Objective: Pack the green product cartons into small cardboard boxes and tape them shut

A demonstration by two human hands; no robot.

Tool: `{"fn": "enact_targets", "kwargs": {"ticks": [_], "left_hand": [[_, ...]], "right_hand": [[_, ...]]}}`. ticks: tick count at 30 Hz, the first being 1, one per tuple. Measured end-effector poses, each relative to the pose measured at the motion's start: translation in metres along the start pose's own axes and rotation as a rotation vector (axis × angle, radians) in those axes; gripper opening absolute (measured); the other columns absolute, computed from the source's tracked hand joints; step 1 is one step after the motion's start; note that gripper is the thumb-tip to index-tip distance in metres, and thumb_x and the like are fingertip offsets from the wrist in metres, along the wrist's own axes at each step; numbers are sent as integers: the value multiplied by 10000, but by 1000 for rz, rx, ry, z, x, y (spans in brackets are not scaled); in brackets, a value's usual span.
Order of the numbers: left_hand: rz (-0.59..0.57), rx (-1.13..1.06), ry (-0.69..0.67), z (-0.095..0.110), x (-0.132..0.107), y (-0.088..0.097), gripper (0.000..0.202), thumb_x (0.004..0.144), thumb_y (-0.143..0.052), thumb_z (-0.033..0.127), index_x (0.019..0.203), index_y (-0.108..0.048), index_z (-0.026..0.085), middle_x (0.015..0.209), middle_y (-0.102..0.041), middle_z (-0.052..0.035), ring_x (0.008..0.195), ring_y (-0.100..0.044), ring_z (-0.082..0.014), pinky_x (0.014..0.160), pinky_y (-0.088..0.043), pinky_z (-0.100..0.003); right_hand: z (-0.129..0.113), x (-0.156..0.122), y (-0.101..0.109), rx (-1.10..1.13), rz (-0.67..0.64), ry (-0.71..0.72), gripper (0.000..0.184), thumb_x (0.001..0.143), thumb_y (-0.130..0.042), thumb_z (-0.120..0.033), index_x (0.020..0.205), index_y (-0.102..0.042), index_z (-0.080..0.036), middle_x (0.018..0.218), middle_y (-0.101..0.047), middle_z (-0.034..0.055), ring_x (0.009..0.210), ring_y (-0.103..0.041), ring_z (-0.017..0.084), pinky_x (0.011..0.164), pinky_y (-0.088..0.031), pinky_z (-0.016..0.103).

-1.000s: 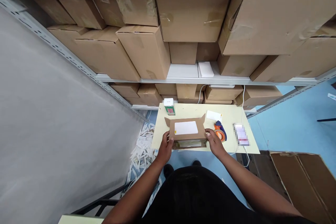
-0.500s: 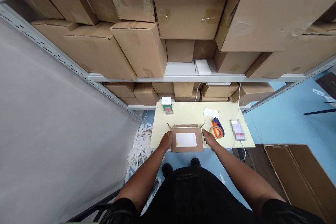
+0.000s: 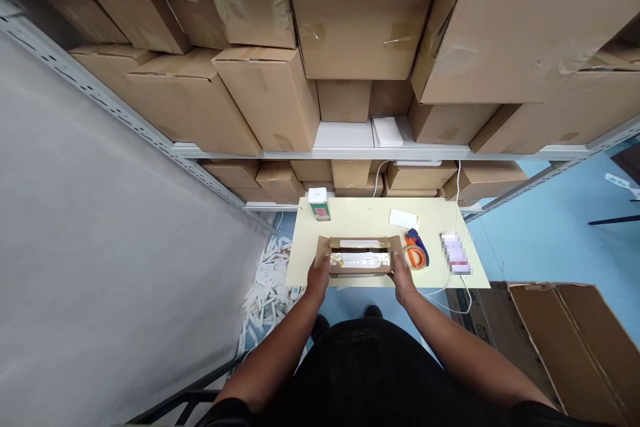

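Observation:
Between my two hands is a small cardboard box (image 3: pixel 360 272), held at the near edge of the pale yellow table (image 3: pixel 360 217). Its side flaps stick out, and a taped, partly gapped face looks up at me. My left hand (image 3: pixel 319 277) grips the box's left end, while my right hand (image 3: pixel 401 275) grips its right end. Just right of my right hand lies an orange and blue tape dispenser (image 3: pixel 416 250). A green and white small box (image 3: pixel 319 205) stands at the table's back left. Behind the dispenser is a white card (image 3: pixel 404 219).
A phone (image 3: pixel 455 253), blurred out, lies at the table's right with a white cable. Shelves behind hold several cardboard boxes (image 3: pixel 365 27). White paper strips (image 3: pixel 265 287) litter the floor at left. A large open carton (image 3: pixel 570 340) stands on the floor at right.
The box has turned in my hands: its flat face with the white label faced me before, and now the taped, flapped side does. My hands have shifted slightly with it.

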State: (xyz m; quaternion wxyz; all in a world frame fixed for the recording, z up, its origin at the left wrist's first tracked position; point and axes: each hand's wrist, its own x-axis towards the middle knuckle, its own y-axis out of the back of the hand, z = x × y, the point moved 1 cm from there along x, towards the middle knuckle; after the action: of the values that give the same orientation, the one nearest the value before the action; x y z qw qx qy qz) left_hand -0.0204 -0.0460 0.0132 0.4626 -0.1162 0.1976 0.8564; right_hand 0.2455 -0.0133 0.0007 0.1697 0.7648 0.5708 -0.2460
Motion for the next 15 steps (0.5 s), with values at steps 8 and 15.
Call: {"fn": "enact_targets", "kwargs": {"ticks": [8, 15], "left_hand": [[-106, -262, 207, -16, 8, -6, 573, 858, -689, 505, 1302, -637, 148, 1289, -701, -153, 1140, -692, -280, 919, -567, -387], [-242, -392, 317, -14, 0, 3, 495, 777, -717, 424, 1222, -678, 211, 1302, -692, -112, 1191, -650, -262, 929, -538, -389]], "right_hand": [[0, 6, 0, 21, 15, -50, 566, 762, -718, -492, 1238, -646, -195, 1269, -713, 95, 1142, -685, 267, 795, -633, 305], [5, 13, 4, 93, -1, -82, 507, 810, -623, -557, 1195, -658, -229, 1193, -743, 70, 1066, -711, 250, 805, -619, 338]]}}
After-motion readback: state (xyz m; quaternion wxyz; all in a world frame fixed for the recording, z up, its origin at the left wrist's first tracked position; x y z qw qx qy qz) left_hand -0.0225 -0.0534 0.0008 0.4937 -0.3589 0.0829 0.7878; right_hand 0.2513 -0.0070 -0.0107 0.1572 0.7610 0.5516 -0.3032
